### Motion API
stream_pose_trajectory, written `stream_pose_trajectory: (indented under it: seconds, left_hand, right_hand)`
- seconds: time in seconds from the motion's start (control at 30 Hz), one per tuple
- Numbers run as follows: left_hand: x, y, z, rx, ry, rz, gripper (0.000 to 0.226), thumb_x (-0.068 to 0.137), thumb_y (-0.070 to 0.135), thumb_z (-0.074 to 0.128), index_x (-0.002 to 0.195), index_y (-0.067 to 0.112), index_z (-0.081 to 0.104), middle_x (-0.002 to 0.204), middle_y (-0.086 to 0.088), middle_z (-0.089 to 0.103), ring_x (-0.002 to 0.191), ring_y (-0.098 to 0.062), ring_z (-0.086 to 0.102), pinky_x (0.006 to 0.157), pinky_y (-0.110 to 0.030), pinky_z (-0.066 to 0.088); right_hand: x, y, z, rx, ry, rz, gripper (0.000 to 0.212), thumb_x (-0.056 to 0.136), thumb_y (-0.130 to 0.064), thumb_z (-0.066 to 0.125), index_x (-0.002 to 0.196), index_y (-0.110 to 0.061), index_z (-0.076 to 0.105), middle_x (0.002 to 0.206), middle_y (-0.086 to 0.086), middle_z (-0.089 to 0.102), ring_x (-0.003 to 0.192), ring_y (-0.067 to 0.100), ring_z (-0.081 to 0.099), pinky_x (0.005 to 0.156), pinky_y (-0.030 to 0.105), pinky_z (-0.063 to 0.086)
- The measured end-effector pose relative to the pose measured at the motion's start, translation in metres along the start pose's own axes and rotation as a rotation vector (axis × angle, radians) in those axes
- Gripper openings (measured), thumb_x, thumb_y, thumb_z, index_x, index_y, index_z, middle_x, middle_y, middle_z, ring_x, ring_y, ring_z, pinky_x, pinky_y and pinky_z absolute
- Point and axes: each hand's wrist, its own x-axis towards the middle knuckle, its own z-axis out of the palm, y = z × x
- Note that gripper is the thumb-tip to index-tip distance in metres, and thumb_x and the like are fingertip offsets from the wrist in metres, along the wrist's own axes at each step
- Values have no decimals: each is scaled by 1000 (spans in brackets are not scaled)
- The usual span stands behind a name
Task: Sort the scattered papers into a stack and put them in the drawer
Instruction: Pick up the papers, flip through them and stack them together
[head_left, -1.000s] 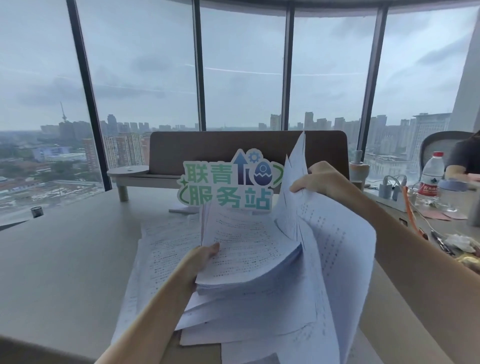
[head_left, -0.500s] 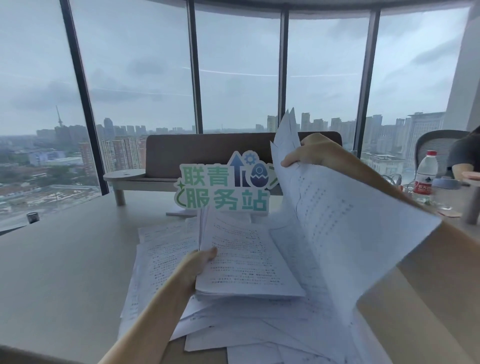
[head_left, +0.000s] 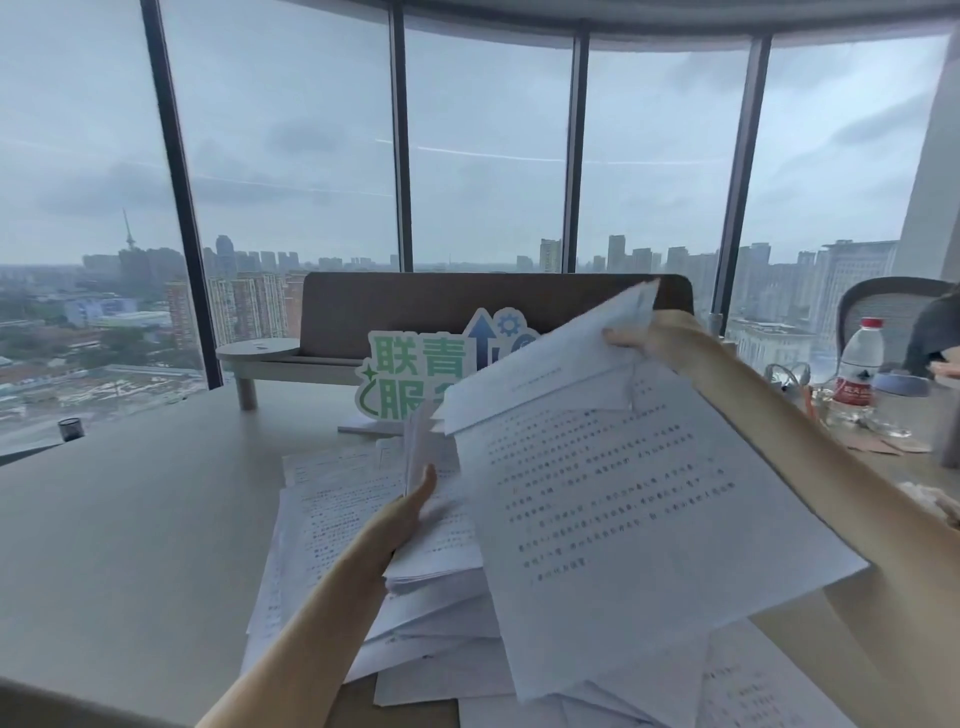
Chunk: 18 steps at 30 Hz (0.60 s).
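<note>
A: Which parts of the left hand (head_left: 410, 512) show?
B: Only thumb and wrist; its fingers sit under the stack (head_left: 441, 551).
A: The sign (head_left: 415, 371)?
B: Lifted sheets (head_left: 623, 519) cover its right half.
A: The printed text?
B: Too small to read. The scattered papers (head_left: 753, 691) run off the bottom edge.

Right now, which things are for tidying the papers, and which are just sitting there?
For the job: the lifted sheets in the right hand; the stack held by the left hand; the loose papers on the table.
Just lying about: green sign, water bottle, bench.
</note>
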Motion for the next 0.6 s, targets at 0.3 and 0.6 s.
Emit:
stream_pose_trajectory:
  seconds: [0.3,0.6]
  left_hand:
    - [-1,-6,2,-136,-175,10,45,82,35,76,118,10,66,104,-15,75,90,-30,74,75,-37,62]
    - [-4,-7,7,-135,-203,-101,36,80,9,77,113,-2,66,97,-21,75,75,-32,74,61,-37,61]
  right_hand:
    - [5,118,46,163,72,337,30,90,-7,69,115,7,62,91,17,65,67,24,59,56,28,45]
    - [3,159,62,205,84,341,24,90,-13,73,109,-6,60,109,12,64,92,28,59,89,45,52]
